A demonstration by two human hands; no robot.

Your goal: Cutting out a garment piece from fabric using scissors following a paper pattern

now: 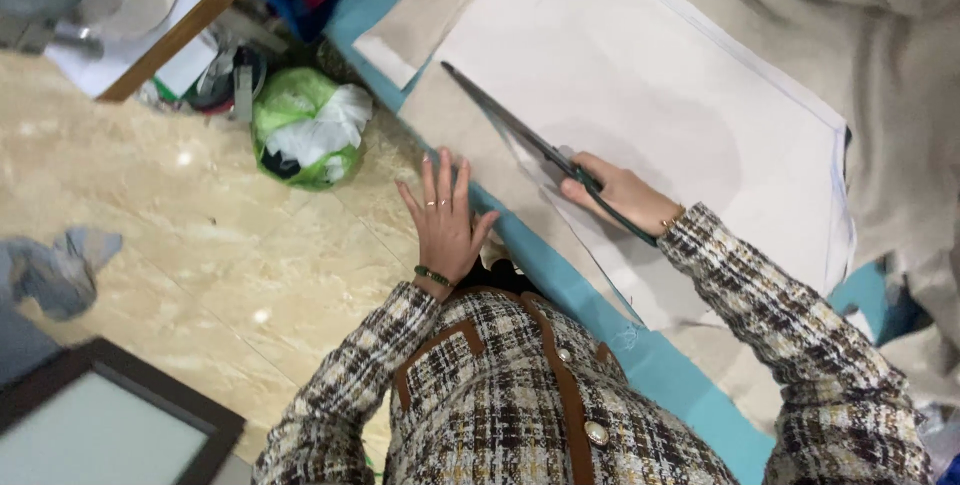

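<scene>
Right hand [618, 191] grips long dark scissors [520, 135], fingers curled through handles; blades lie partly parted over white fabric sheet [650, 95], tips aimed toward far left corner. Fabric spread flat on beige underlayer across teal worktop [560, 280]. Left hand [445, 220] rests flat at worktop's near edge, fingers spread, holding nothing, close beside scissors hand. Green plastic bag [305, 130] on tiled floor beyond. Grey cloth heap [890, 65] at right.
</scene>
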